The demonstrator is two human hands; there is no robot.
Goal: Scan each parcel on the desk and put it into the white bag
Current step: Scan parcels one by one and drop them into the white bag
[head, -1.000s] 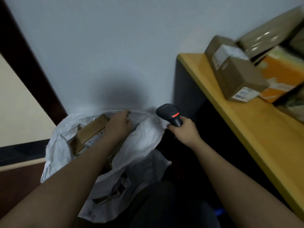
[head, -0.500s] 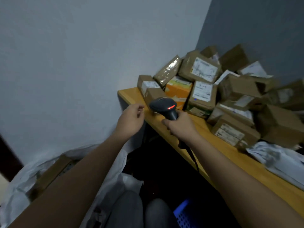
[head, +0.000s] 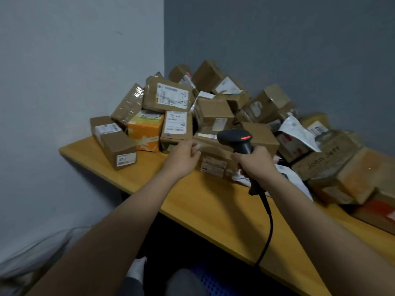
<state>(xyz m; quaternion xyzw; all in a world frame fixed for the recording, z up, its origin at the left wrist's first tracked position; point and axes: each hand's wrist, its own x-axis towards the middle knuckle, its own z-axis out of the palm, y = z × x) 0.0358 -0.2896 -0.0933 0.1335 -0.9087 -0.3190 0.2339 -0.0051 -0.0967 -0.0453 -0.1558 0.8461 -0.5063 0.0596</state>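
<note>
At the desk's (head: 213, 212) front edge, a brown parcel (head: 215, 161) at the foot of the heap is now touched by the left hand (head: 184, 154), fingers curled at its side, moved up from the white bag (head: 32, 251) on the floor at lower left. A scanner (head: 239, 139) is gripped in the right hand (head: 256, 163), so another scan seems about to begin.

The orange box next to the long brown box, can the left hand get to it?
Probably yes. The left hand grips a brown parcel just right of the orange box, whose front face is uncovered, over bare desk. It would need to let go first.
</note>
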